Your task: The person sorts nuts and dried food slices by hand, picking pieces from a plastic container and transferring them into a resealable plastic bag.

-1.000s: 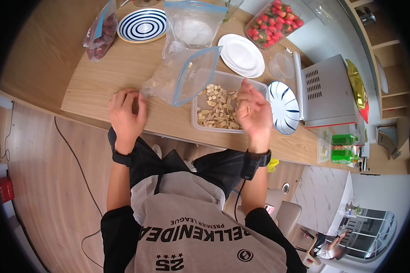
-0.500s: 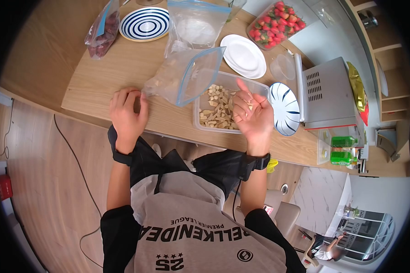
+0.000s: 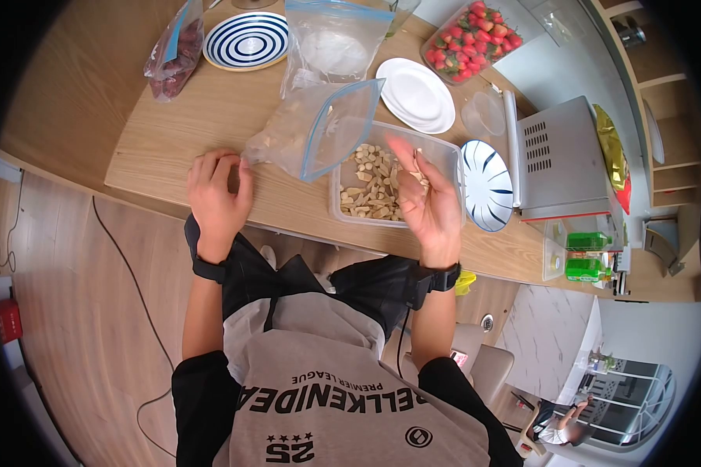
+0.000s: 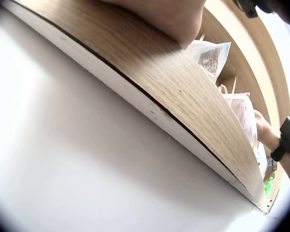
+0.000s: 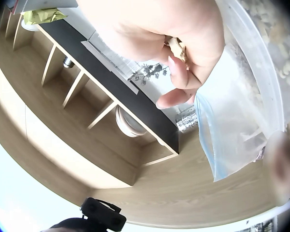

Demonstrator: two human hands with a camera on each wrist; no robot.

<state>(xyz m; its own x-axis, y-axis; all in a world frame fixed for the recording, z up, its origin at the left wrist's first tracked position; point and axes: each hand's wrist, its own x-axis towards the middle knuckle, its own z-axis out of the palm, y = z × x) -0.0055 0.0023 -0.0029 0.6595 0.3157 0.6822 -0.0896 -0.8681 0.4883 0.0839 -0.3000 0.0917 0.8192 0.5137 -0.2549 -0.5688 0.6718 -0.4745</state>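
Over a clear plastic container (image 3: 336,194) of pale sliced pieces (image 3: 374,185), my right hand (image 3: 430,204) is turned palm up with its fingers bent round a few pieces. Some of those held pieces (image 5: 178,50) show between the curled fingers in the right wrist view. My left hand (image 3: 220,191) rests loosely curled on the wooden table by its front edge. Its thumb and fingertips lie against the corner of a zip bag (image 3: 288,136); whether they pinch it I cannot tell. The bag's blue-edged mouth leans over the container's left side.
Behind stand another zip bag (image 3: 333,50) with white contents, a blue-ringed plate (image 3: 247,41), a bag of dark red contents (image 3: 177,62), white plates (image 3: 415,95) and a strawberry box (image 3: 473,43). To the right are a blue-striped plate (image 3: 487,185) and a grey appliance (image 3: 559,156).
My right hand has shifted slightly over the container and turned, its fingers now pointing more to the left and folding over the pieces. The left hand and the bag have hardly moved.
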